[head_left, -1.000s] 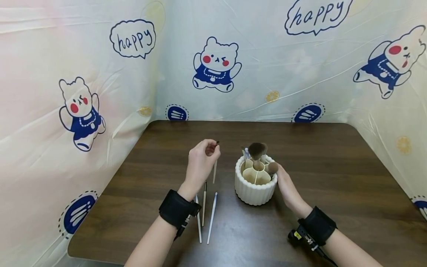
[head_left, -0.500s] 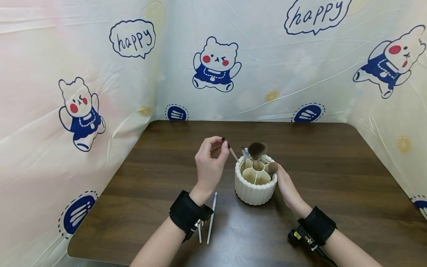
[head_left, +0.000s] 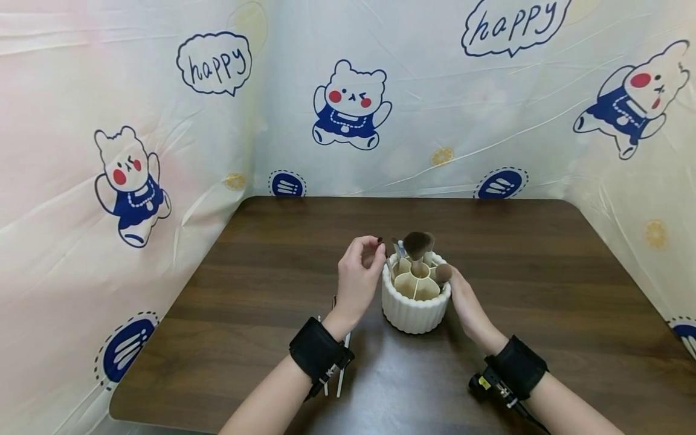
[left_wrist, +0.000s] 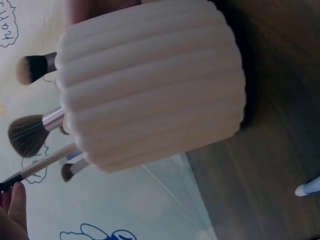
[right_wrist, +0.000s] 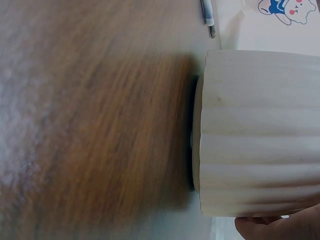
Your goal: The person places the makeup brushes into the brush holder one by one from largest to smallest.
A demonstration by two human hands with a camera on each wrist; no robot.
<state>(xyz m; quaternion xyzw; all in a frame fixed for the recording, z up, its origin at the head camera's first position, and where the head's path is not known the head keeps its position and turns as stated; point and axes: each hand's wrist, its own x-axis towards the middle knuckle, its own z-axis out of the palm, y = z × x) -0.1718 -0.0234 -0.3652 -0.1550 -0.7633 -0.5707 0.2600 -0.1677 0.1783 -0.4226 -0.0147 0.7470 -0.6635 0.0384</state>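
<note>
My left hand (head_left: 359, 278) pinches a slim makeup brush near its dark tip, at the left rim of a cream fluted brush holder (head_left: 415, 314). In the left wrist view the pale handle of this makeup brush (left_wrist: 49, 161) slants down to the holder's mouth. My right hand (head_left: 469, 299) holds the holder's right side; its thumb (right_wrist: 280, 227) shows against the wall in the right wrist view, other fingers mostly hidden. The holder stands upright, divided into compartments. A large fluffy brush (head_left: 417, 243) and a round-headed brush (head_left: 443, 273) stick up from it among others.
Several slim brushes lie on the brown wooden table (head_left: 244, 338), partly hidden under my left wrist; one has a white handle (head_left: 341, 382). A pale curtain (head_left: 217, 133) printed with bears surrounds the table's back and sides. Both wrists wear black straps with cameras.
My left hand has carried the slim brush rightward from above the loose brushes to the holder, then lowered it at the left rim. My right hand and the holder have stayed put.
</note>
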